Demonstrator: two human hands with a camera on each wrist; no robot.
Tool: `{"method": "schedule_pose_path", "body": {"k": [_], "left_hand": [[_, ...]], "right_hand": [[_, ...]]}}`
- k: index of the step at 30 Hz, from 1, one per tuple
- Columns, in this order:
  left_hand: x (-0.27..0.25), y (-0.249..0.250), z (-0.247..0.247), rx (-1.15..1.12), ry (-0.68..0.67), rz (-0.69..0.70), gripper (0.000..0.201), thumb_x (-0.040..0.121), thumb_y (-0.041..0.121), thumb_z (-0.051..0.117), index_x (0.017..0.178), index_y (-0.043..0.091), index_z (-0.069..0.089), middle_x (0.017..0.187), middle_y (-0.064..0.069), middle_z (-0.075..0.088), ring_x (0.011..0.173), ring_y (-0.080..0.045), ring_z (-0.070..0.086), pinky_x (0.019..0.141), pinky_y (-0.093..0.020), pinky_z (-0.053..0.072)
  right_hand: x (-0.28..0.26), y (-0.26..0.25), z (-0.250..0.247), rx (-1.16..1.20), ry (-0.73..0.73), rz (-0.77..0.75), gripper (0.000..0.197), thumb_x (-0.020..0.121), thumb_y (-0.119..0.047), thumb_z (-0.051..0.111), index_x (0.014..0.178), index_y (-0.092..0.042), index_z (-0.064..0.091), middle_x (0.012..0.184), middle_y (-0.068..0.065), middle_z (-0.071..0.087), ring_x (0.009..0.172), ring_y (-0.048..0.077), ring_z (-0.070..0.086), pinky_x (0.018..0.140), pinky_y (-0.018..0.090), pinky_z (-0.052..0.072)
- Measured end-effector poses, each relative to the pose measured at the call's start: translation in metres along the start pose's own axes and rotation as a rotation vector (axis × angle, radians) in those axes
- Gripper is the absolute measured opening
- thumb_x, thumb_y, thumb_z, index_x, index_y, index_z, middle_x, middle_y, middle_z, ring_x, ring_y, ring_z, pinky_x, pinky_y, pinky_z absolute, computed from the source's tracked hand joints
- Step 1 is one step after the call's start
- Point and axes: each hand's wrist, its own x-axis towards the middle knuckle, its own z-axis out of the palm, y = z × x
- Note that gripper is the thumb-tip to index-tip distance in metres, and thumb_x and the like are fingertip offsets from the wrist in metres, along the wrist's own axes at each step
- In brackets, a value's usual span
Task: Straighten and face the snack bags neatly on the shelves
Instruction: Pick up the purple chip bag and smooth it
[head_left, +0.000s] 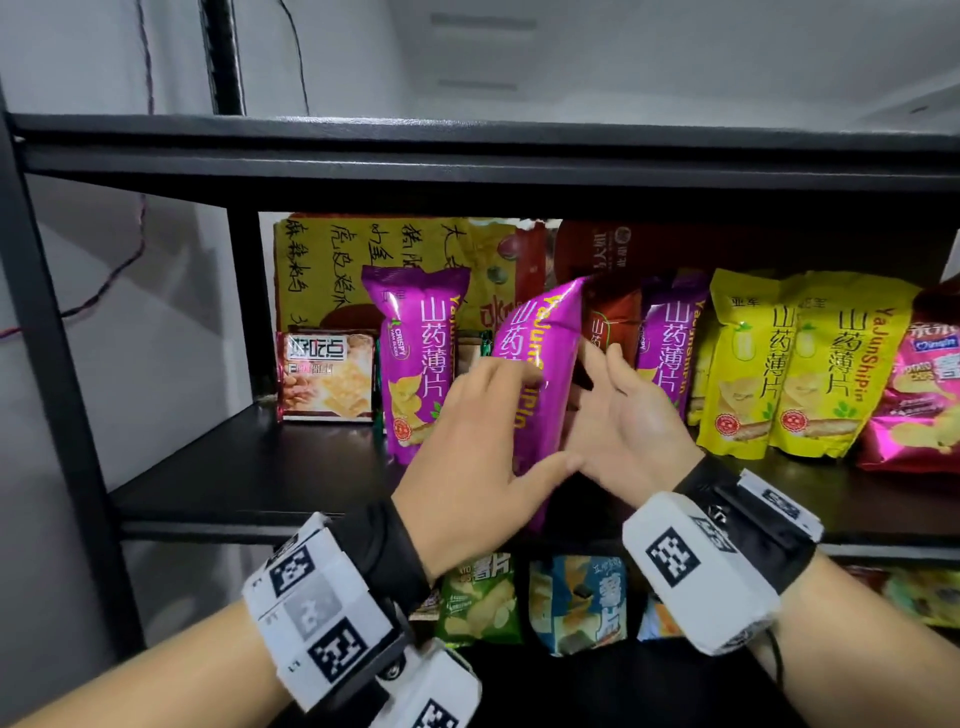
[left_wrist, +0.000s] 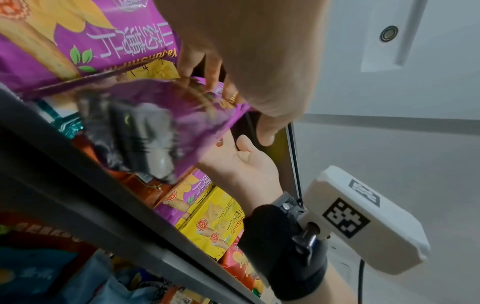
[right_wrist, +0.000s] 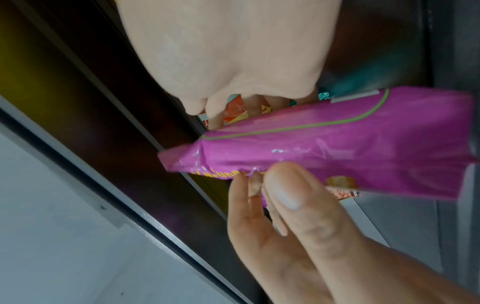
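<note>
A purple yam-chip bag (head_left: 545, 332) leans to the left on the middle shelf (head_left: 234, 467), its lower end near the front edge. My left hand (head_left: 493, 410) grips it, fingers across its front and thumb under its right edge. In the left wrist view the fingers (left_wrist: 207, 74) curl on the blurred purple bag (left_wrist: 145, 115). My right hand (head_left: 618, 410) is open, palm facing the bag's right side, fingers reaching behind it. In the right wrist view that bag (right_wrist: 337, 144) lies between both hands. Two more purple bags (head_left: 421, 353) (head_left: 670, 338) stand upright on either side.
Two yellow bags (head_left: 748, 364) (head_left: 841, 364) and a pink bag (head_left: 919, 395) stand to the right. A cracker packet (head_left: 327, 374) stands far left; a red-brown bag (head_left: 610, 317) sits behind. The upper shelf board (head_left: 467, 156) hangs close overhead. Green and blue bags (head_left: 483, 597) (head_left: 576, 603) fill the lower shelf.
</note>
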Motion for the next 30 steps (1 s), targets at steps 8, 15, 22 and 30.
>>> {"method": "schedule_pose_path", "body": {"k": [8, 15, 22, 30], "left_hand": [[0.009, -0.021, 0.012, -0.307, 0.211, -0.21, 0.082, 0.075, 0.04, 0.081, 0.135, 0.022, 0.028, 0.13, 0.007, 0.047, 0.116, 0.01, 0.049, 0.092, -0.004, 0.039], [0.022, -0.048, 0.009, -0.824, 0.302, -0.338, 0.071, 0.062, 0.024, 0.091, 0.119, 0.018, 0.048, 0.111, -0.006, 0.073, 0.101, -0.024, 0.072, 0.093, -0.049, 0.057], [0.024, -0.054, 0.01, -0.984, 0.095, -0.331, 0.044, 0.076, 0.035, 0.077, 0.118, 0.029, 0.067, 0.115, -0.008, 0.072, 0.107, -0.025, 0.069, 0.091, -0.039, 0.055], [0.018, -0.062, 0.001, -0.695, 0.21, -0.304, 0.032, 0.086, 0.031, 0.061, 0.116, 0.028, 0.049, 0.117, -0.011, 0.062, 0.106, -0.023, 0.062, 0.1, -0.056, 0.05]], "right_hand": [[-0.009, 0.005, 0.005, -0.262, -0.019, -0.247, 0.036, 0.102, -0.017, 0.038, 0.134, -0.018, 0.056, 0.126, 0.002, 0.068, 0.119, 0.023, 0.063, 0.098, 0.054, 0.049], [-0.009, 0.009, 0.02, -0.454, 0.079, -0.314, 0.036, 0.097, 0.005, 0.044, 0.13, -0.009, 0.053, 0.112, 0.009, 0.063, 0.093, 0.014, 0.065, 0.081, 0.037, 0.056], [-0.009, 0.024, 0.022, -0.274, -0.104, 0.023, 0.038, 0.103, -0.02, 0.038, 0.133, -0.006, 0.055, 0.13, 0.021, 0.063, 0.113, 0.029, 0.064, 0.101, 0.045, 0.05], [0.003, 0.027, 0.015, -0.677, -0.164, -0.261, 0.072, 0.082, 0.004, 0.073, 0.136, -0.033, 0.045, 0.119, 0.0, 0.071, 0.11, 0.017, 0.068, 0.088, 0.029, 0.056]]}}
